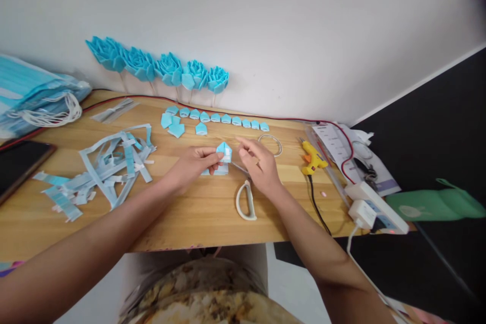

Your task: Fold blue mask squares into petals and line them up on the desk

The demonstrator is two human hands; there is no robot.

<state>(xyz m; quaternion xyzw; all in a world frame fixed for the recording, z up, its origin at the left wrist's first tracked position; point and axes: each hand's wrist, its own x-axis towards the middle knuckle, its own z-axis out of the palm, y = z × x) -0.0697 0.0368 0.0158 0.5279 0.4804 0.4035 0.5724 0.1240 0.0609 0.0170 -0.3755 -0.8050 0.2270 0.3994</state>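
Between the thumb and fingers of my left hand (pixel 199 162) is a small folded blue petal (pixel 225 152), with a white patch on the side facing me. My right hand (pixel 261 164) hovers just right of it, index finger stretched toward the petal and thumb apart, holding nothing that I can see. Scissors (pixel 246 205) with pale handles lie partly beneath the right hand. A flat light-blue strip (pixel 217 170) rests on the table under the petal. Behind my hands runs a row of similar folded petals (pixel 215 117), and one single petal (pixel 201 128) lies in front of the row.
Several blue fabric flowers (pixel 169 68) on stems lean against the wall. Blue and white scraps (pixel 114 167), a phone (pixel 25 162) and a bag of masks (pixel 34 91) are at left. At right are a tape ring (pixel 280 148), yellow glue gun (pixel 313 158), power strip (pixel 379 207) and green bottle (pixel 433 205).
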